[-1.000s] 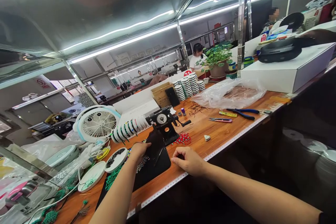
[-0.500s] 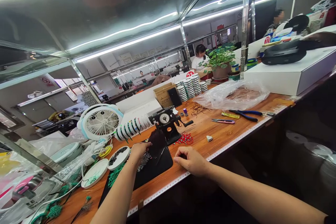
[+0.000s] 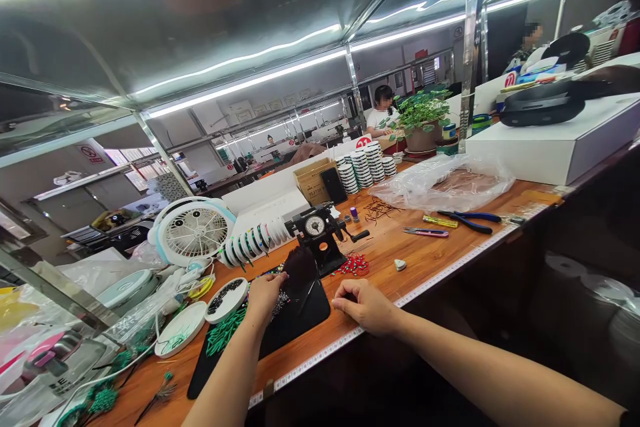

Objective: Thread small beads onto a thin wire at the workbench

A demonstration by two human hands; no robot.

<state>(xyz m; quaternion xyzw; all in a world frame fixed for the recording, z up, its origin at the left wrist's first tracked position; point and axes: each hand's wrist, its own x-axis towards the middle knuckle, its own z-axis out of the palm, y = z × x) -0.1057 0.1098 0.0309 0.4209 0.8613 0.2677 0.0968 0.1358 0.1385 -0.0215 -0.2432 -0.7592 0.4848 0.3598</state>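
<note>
My left hand (image 3: 266,292) is over the black mat (image 3: 300,330), its fingers pinched beside a pile of small silvery pieces (image 3: 281,305); what they hold, if anything, is too small to name. To the right of the mat, my right hand (image 3: 364,305) rests near the table edge with thumb and forefinger together; nothing can be made out between them. Behind both hands stands a black hand-cranked device with a dial (image 3: 315,225). Red beaded pieces (image 3: 353,265) lie at its foot. Green strands (image 3: 226,332) and a white dish of black pieces (image 3: 227,300) are left of my left hand.
White spools (image 3: 255,242) and a fan (image 3: 195,230) stand at the back left. Pliers (image 3: 470,220), snips (image 3: 426,232) and a plastic bag (image 3: 443,185) lie on the right. A measuring tape (image 3: 320,355) lines the front edge. A person (image 3: 383,113) sits beyond.
My left hand has shifted slightly, and more of the green strands shows beside it. My right hand has kept nearly the same place and pose.
</note>
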